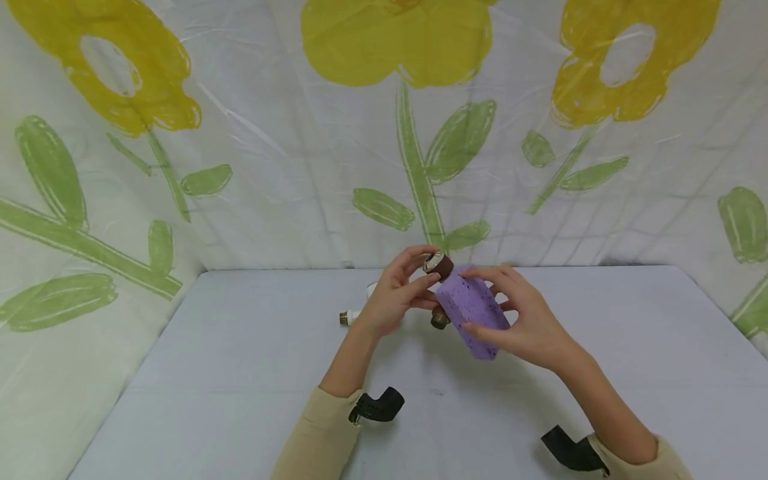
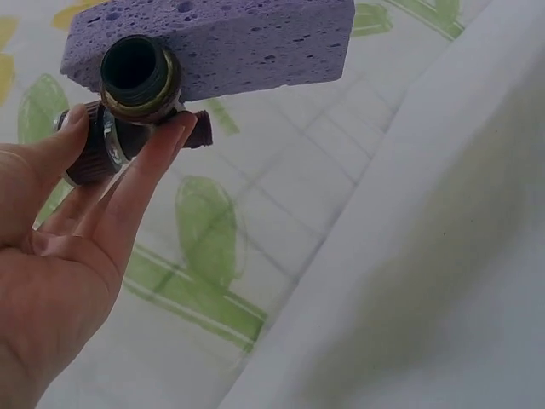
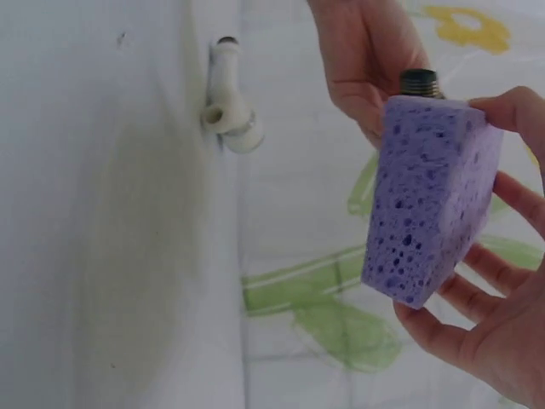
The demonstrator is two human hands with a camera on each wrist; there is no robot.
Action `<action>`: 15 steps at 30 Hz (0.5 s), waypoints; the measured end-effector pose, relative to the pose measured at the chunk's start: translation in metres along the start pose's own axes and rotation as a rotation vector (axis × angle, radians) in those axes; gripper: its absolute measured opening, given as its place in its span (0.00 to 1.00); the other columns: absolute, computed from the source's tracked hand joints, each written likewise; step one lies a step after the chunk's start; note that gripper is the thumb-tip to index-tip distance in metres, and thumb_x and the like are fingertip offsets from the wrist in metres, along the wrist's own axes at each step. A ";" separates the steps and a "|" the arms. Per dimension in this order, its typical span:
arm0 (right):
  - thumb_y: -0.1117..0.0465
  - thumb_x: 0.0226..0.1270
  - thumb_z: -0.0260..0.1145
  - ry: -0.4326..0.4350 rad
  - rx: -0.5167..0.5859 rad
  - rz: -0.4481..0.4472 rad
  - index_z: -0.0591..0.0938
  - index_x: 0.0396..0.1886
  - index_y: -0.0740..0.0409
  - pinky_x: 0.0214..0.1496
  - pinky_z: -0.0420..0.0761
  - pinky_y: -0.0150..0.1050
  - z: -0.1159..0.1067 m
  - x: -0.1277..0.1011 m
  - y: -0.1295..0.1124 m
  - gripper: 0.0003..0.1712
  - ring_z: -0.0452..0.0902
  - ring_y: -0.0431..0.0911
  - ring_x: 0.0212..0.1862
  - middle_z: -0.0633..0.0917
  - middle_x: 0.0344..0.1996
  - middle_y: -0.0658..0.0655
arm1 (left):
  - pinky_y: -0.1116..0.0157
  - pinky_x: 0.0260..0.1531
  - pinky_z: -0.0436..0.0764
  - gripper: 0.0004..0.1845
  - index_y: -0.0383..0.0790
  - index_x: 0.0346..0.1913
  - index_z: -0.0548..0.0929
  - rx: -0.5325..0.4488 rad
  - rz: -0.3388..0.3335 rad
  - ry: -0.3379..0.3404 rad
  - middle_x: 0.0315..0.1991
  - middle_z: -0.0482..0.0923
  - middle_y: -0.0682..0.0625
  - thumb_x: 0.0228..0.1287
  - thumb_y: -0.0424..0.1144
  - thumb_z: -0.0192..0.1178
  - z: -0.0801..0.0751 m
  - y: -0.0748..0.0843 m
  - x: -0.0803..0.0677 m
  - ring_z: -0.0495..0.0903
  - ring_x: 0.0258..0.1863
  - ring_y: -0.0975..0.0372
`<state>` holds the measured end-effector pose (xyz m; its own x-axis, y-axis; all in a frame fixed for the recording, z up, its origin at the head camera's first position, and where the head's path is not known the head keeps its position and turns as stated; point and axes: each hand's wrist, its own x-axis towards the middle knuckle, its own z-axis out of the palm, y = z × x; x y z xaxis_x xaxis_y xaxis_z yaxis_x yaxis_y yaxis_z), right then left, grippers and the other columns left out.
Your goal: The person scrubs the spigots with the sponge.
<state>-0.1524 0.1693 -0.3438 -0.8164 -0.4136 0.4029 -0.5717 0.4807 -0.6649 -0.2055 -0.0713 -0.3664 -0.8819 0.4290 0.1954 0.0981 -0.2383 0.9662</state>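
My left hand (image 1: 393, 293) pinches a dark brown pipe fitting (image 1: 440, 265) between thumb and fingers, above the table. In the left wrist view, the threaded open end of this fitting (image 2: 140, 81) faces the camera, and a ribbed round part sits beside the thumb. A purple porous sponge (image 1: 474, 310) is gripped by its edges in my right hand (image 1: 528, 320). Held close against the fitting, the sponge (image 3: 430, 196) hides most of it in the right wrist view, leaving a threaded end visible. Whether the two touch I cannot tell for certain.
A white pipe fitting (image 3: 228, 106) with a threaded end lies on the white table (image 1: 240, 360), partly behind my left hand in the head view. Behind the table hangs a white sheet (image 1: 276, 167) painted with yellow flowers. Black wrist mounts (image 1: 381, 405) stick out from both sleeves.
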 end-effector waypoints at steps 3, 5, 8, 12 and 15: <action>0.63 0.57 0.83 -0.019 -0.009 -0.014 0.79 0.70 0.46 0.45 0.86 0.50 -0.002 0.000 -0.001 0.40 0.78 0.51 0.55 0.80 0.59 0.55 | 0.70 0.34 0.89 0.25 0.31 0.76 0.65 0.009 0.001 0.010 0.81 0.57 0.33 0.81 0.26 0.51 0.000 -0.002 0.001 0.88 0.29 0.67; 0.63 0.55 0.83 -0.028 -0.012 -0.021 0.80 0.69 0.46 0.44 0.85 0.50 -0.003 -0.001 -0.001 0.40 0.78 0.52 0.54 0.80 0.58 0.55 | 0.70 0.35 0.89 0.25 0.32 0.76 0.65 0.006 0.000 0.031 0.82 0.54 0.33 0.81 0.26 0.52 0.000 -0.002 0.001 0.88 0.29 0.67; 0.64 0.53 0.84 -0.031 -0.007 -0.028 0.80 0.68 0.46 0.43 0.85 0.48 -0.001 -0.001 -0.001 0.40 0.77 0.51 0.53 0.80 0.57 0.54 | 0.70 0.34 0.89 0.24 0.32 0.75 0.65 0.000 0.006 0.049 0.82 0.54 0.34 0.81 0.26 0.52 0.000 0.000 0.000 0.88 0.28 0.66; 0.63 0.53 0.85 0.002 -0.015 -0.046 0.81 0.68 0.46 0.44 0.85 0.44 0.002 0.000 -0.002 0.40 0.77 0.50 0.54 0.80 0.58 0.54 | 0.71 0.33 0.88 0.23 0.31 0.75 0.65 0.011 0.016 0.045 0.79 0.60 0.33 0.81 0.26 0.51 -0.001 0.001 -0.001 0.87 0.28 0.67; 0.63 0.53 0.84 0.008 -0.023 -0.053 0.81 0.68 0.46 0.43 0.84 0.41 0.001 -0.001 -0.003 0.40 0.77 0.49 0.53 0.80 0.59 0.54 | 0.70 0.34 0.88 0.23 0.29 0.73 0.65 0.012 0.025 0.041 0.77 0.63 0.33 0.81 0.25 0.51 0.000 0.001 -0.001 0.87 0.28 0.67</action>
<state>-0.1499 0.1672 -0.3430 -0.7854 -0.4328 0.4424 -0.6159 0.4762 -0.6276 -0.2048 -0.0721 -0.3658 -0.8971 0.3873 0.2124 0.1255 -0.2375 0.9632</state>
